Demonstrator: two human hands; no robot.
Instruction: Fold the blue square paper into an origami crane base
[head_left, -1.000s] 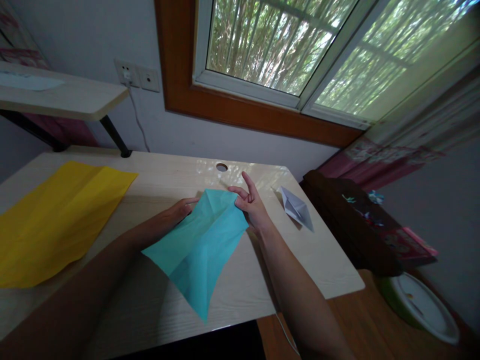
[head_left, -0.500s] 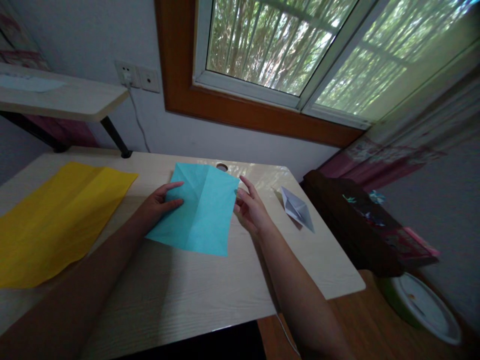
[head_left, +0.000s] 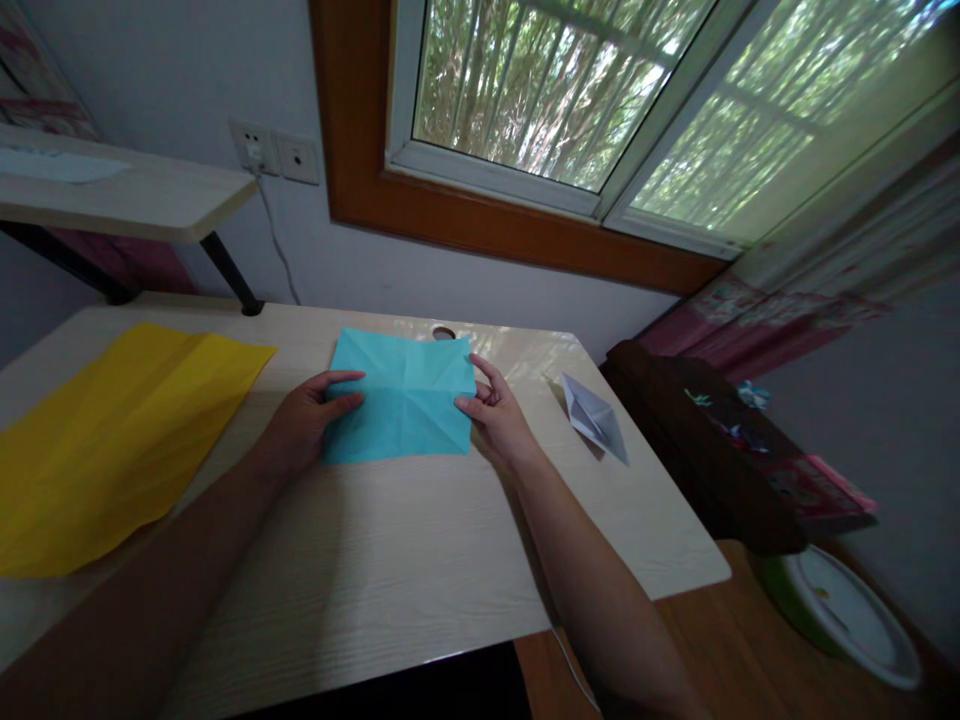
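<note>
Pale wood worktop (head_left: 420,560) under window (head_left: 555,90), frame centre. Left hand (head_left: 304,425) and right hand (head_left: 495,420) pinch blue paper (head_left: 401,400) edges, fingers narrow.

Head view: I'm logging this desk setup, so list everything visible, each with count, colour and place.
Turquoise paper: one, creased, at desk centre, held at both side edges.
Yellow sheet: one, desk left.
Folded paper model: one, white, desk right.
Desk: one, pale wood.
Wall sockets: two, white, left of window.
Window: one, brown frame.
Shelf: one, pale, upper left.
Round bowl: one, green and white, floor right.
Left hand: on paper's left edge.
Right hand: on its right edge.
</note>
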